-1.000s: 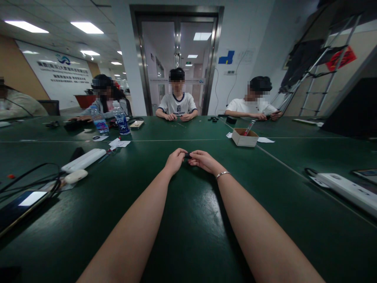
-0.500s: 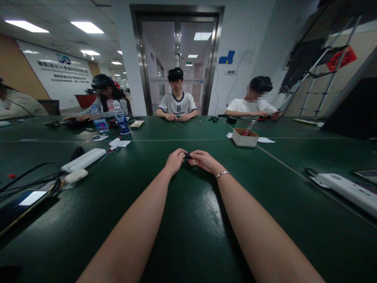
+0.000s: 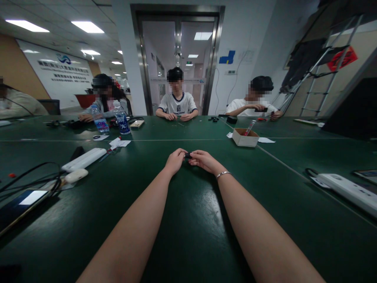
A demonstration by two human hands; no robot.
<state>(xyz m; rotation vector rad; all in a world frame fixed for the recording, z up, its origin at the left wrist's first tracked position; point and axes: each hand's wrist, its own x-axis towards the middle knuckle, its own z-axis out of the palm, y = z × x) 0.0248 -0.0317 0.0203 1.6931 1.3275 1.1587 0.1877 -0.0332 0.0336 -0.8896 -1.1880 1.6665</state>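
A small black object point(image 3: 187, 155) with a shiny metal bit at its left end is pinched between my two hands, just above the green table point(image 3: 188, 212). My left hand point(image 3: 176, 160) grips the metal end, its fingers closed. From the other side, my right hand point(image 3: 203, 160) has thumb and fingertips closed on the black end; a silver bracelet point(image 3: 223, 174) circles that wrist. Fingers cover much of the object, so its exact kind cannot be made out.
To the left lie a white power strip point(image 3: 84, 160), cables, a white mouse-like item point(image 3: 76, 175) and a phone point(image 3: 20, 208). Two bottles point(image 3: 122, 121) stand beyond. An open box point(image 3: 245, 138) and another power strip point(image 3: 350, 188) are rightward. Several people sit across the table.
My hands and the black object stay in nearly the same place. Across the table at right, a person's hand has lifted a dark item.
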